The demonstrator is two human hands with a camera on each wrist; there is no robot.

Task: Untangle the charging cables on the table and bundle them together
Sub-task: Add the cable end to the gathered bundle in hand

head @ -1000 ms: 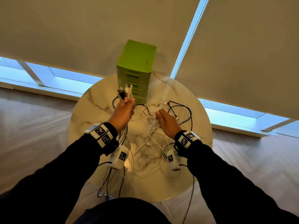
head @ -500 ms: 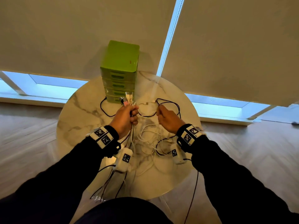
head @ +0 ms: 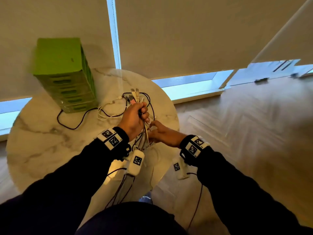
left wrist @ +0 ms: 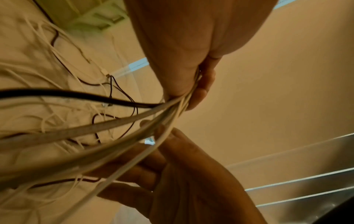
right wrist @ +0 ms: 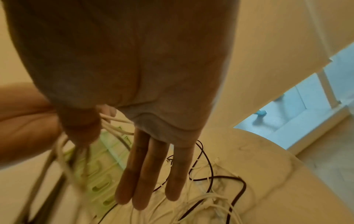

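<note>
My left hand (head: 135,116) grips a bundle of white and black charging cables, raised over the round marble table (head: 42,146). Their plug ends (head: 133,96) stick up out of the fist. In the left wrist view the strands (left wrist: 134,119) fan out below the curled fingers (left wrist: 201,91). My right hand (head: 162,134) sits just under and right of the left hand. Its fingers (right wrist: 149,166) are straight, and the hanging strands (right wrist: 57,151) run past its thumb. More cable (head: 108,114) lies tangled on the table, with a black loop (head: 72,127) trailing left.
A green drawer unit (head: 67,78) stands at the table's far left edge, with the black cable curving along its base. Roller blinds and low windows are behind the table. Wooden floor (head: 237,133) lies to the right. Loose cable loops (right wrist: 210,197) cover the tabletop under my right hand.
My right hand left the far tangle and came back under the left hand, against the hanging strands. The left hand kept its grip on the bundle. My head turned right.
</note>
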